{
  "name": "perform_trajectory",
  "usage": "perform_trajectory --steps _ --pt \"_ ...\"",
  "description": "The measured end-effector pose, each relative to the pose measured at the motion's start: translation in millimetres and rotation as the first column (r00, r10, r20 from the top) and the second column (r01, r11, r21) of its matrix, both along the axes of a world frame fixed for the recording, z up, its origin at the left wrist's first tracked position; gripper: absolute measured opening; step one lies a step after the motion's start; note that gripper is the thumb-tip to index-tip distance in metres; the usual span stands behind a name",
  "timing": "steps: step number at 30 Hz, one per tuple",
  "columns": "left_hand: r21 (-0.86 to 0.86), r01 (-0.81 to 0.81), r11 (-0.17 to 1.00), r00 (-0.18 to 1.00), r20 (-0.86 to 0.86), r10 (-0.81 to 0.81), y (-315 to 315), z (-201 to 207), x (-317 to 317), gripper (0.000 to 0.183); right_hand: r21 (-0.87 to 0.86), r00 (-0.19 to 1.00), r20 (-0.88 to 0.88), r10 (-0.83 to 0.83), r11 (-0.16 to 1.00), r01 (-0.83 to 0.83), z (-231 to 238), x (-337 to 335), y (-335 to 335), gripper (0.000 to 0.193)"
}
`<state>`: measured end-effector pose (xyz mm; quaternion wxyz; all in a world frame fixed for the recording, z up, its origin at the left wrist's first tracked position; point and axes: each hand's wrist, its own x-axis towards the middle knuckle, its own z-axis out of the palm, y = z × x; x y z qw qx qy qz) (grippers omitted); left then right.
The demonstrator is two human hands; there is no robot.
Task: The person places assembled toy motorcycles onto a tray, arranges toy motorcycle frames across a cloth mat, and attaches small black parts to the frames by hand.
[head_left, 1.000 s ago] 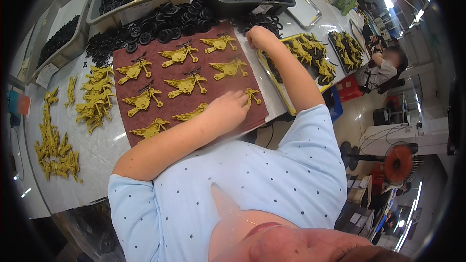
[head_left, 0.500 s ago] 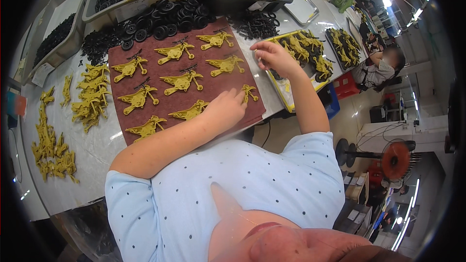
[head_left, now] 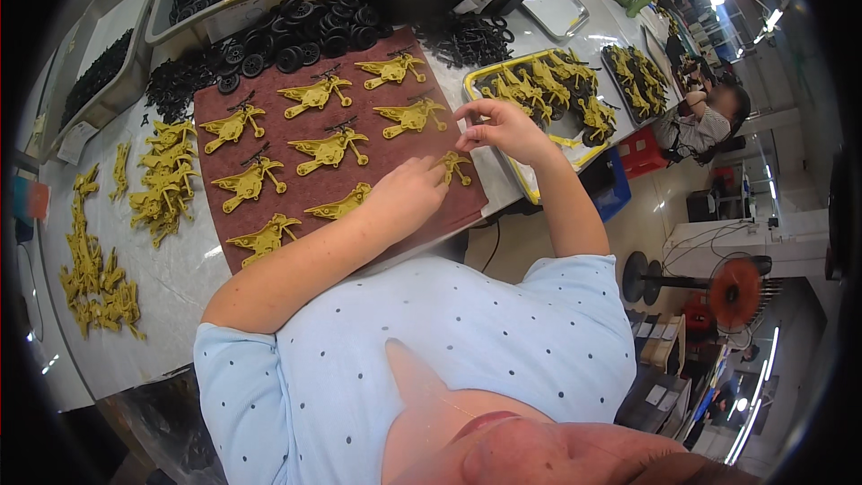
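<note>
Rows of yellow plastic toy motorcycle bodies (head_left: 330, 151), several with a thin black part at one end, lie on a dark red cloth (head_left: 377, 81). My left hand (head_left: 409, 196) reaches across the cloth, its fingertips closed on the yellow motorcycle body (head_left: 456, 168) at the right edge; the fingers partly cover it. Just above and to the right, my right hand (head_left: 507, 133) hovers beside the cloth. Its index finger and thumb are curved and apart, with nothing visible between them. My left forearm partly hides another yellow body (head_left: 339, 203).
Black wheels (head_left: 296, 36) heap behind the cloth, below a grey bin (head_left: 247, 4) and a black bin (head_left: 449, 4). Loose yellow bodies (head_left: 164, 180) pile at left. A yellow-rimmed tray (head_left: 530, 181) with assembled pieces stands at right. A person (head_left: 714, 126) sits farther off.
My right hand has come left and slightly down, from over the tray's edge toward the cloth's right edge. The left hand stays at the same yellow body, and the whole view has shifted slightly.
</note>
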<state>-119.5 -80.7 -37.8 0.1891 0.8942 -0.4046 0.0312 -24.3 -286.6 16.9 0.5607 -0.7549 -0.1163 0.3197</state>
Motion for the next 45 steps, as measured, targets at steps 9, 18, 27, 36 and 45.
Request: perform_trajectory --steps 9,18,27,36,45 --pt "0.034 -0.033 0.999 0.989 0.145 0.027 -2 2 -5 0.031 -0.157 0.894 0.447 0.033 0.987 0.042 -5 4 -5 0.014" --pt "0.095 -0.019 0.995 0.995 0.097 0.009 -8 -2 -9 0.034 -0.052 0.998 0.010 -0.055 0.997 0.055 -29 2 0 0.016" --pt "0.056 -0.041 0.998 0.998 0.045 0.039 -7 -5 -9 0.035 -0.415 0.981 0.159 0.110 0.909 -0.034 -37 6 2 0.014" --pt "0.008 -0.056 0.998 0.998 -0.008 0.056 -9 -9 -9 0.036 -0.253 0.976 0.200 0.086 0.967 -0.034 -51 4 4 0.008" --pt "0.074 -0.049 0.996 0.999 0.017 0.048 -10 -7 -8 0.037 -0.347 0.904 0.395 0.163 0.938 -0.017 -52 -1 12 0.009"
